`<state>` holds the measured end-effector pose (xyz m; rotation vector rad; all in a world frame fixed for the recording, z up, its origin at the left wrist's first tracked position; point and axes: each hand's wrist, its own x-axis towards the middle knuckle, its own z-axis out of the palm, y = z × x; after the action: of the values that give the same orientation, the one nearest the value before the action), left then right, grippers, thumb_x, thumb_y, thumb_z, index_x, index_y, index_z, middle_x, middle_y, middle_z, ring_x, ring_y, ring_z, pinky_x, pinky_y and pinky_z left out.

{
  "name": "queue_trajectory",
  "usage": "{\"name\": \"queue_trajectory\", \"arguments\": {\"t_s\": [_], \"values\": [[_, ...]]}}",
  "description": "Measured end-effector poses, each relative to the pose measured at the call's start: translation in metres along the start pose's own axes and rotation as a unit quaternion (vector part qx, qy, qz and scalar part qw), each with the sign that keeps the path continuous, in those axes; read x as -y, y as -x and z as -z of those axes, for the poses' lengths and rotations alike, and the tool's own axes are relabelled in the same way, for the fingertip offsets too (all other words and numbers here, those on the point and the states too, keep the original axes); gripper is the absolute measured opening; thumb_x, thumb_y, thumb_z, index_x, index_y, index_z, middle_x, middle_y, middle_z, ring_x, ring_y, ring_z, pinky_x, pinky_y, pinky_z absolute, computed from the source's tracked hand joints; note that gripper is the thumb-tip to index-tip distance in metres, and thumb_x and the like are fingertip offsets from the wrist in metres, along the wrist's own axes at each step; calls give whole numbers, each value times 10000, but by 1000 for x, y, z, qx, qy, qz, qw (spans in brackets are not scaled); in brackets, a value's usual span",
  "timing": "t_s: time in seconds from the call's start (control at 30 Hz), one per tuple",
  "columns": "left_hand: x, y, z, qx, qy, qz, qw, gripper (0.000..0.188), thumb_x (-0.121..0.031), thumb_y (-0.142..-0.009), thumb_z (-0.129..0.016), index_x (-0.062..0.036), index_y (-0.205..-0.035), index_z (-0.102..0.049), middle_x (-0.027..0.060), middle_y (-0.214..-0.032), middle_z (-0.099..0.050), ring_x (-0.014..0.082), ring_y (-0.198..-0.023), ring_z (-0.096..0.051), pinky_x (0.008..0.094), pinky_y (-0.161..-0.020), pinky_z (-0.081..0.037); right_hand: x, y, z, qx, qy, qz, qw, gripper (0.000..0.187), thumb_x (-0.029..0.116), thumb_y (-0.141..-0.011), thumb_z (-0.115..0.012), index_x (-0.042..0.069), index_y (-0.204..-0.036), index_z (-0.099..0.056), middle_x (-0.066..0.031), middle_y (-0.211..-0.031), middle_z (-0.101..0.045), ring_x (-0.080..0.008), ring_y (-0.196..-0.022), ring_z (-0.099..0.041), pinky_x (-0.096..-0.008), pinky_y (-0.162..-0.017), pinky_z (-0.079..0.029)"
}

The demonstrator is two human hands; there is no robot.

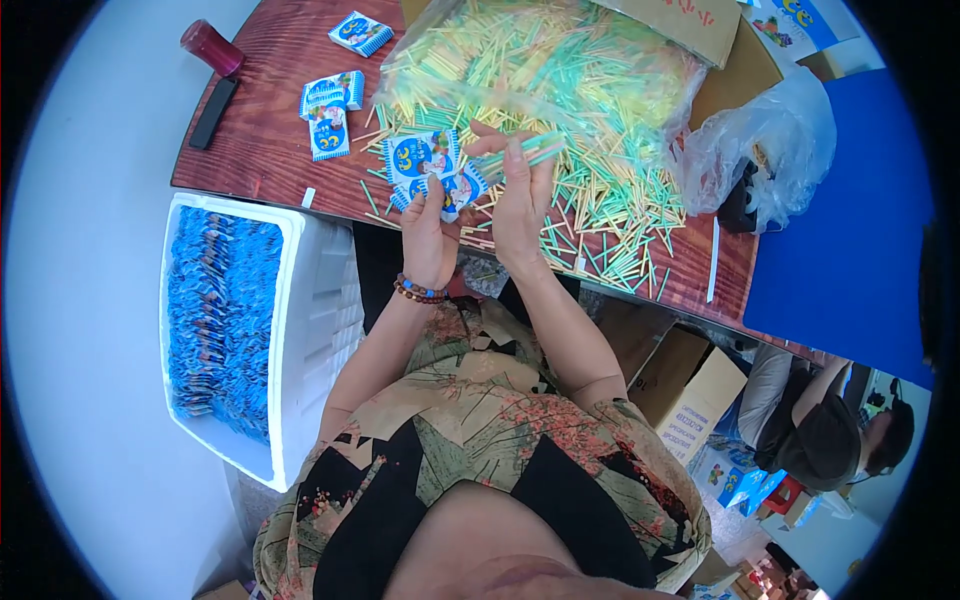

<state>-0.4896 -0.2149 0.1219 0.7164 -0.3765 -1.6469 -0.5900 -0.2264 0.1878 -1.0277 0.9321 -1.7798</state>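
My left hand (428,238) grips a small blue-and-white printed packet (420,158) above the table's near edge, thumb on its front. A second packet seems to overlap it; I cannot tell whether they are joined. Close beside it, my right hand (518,205) is closed on a small bunch of thin green, yellow and pink sticks (545,146), thumb on top. The sticks' inner ends lie close to the packet's right side; whether they touch it is unclear. Loose sticks (625,215) of the same colours spread beneath and beyond both hands.
A clear plastic bag (540,65) full of sticks lies at the back. More packets (330,132), a red jar (212,48) and a black bar (213,113) are on the left. A white foam box (290,240) holds many packets. Another person (820,425) is at the right.
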Motion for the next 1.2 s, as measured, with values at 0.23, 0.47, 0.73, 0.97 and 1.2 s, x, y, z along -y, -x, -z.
{"name": "queue_trajectory", "arguments": {"t_s": [0.23, 0.47, 0.73, 0.97, 1.2], "values": [[1, -3, 6, 8, 16, -12, 1000, 206, -237, -979, -519, -66, -1045, -613, 25, -984, -672, 93, -807, -636, 235, -618, -512, -4, -4, 3, 50, 72, 14, 996, 244, 251, -1014, -376, 22, -1088, -415, -117, -958, -633, -289, -1198, -514, -438, -1048, -311], [-5, 0, -9, -25, 5, -19, 1000, 212, -243, -993, -490, -70, -1036, -606, 5, -945, -651, 92, -794, -588, 258, -652, -474, -8, -5, 2, 77, 27, -9, 997, 274, 265, -1017, -376, 10, -1096, -438, -133, -1030, -630, -296, -1225, -491, -437, -1061, -300], [2, -5, -8, 24, 68, -22, 997, 209, -220, -989, -495, -71, -1094, -597, 46, -1050, -663, 148, -908, -650, 318, -745, -550, -19, -2, 4, 44, 176, 63, 981, 330, 201, -998, -425, -37, -1226, -439, -121, -1190, -559, -259, -1122, -519, -370, -982, -377], [4, -15, 1, 46, 95, -26, 994, 219, -233, -987, -497, -69, -1095, -594, 56, -1049, -665, 161, -910, -656, 320, -735, -550, -10, 1, 9, 63, 14, -59, 996, 459, 205, -979, -471, -36, -1360, -385, -104, -1346, -483, -151, -1180, -462, -310, -1040, -314], [3, -23, -2, 73, 100, -8, 992, 240, -244, -991, -484, -72, -1133, -571, 54, -1079, -657, 173, -952, -648, 334, -777, -550, -6, -7, 13, 100, 72, -38, 992, 486, 296, -995, -364, -36, -1339, -449, -158, -1407, -440, -255, -1345, -346, -358, -1123, -206]]}}
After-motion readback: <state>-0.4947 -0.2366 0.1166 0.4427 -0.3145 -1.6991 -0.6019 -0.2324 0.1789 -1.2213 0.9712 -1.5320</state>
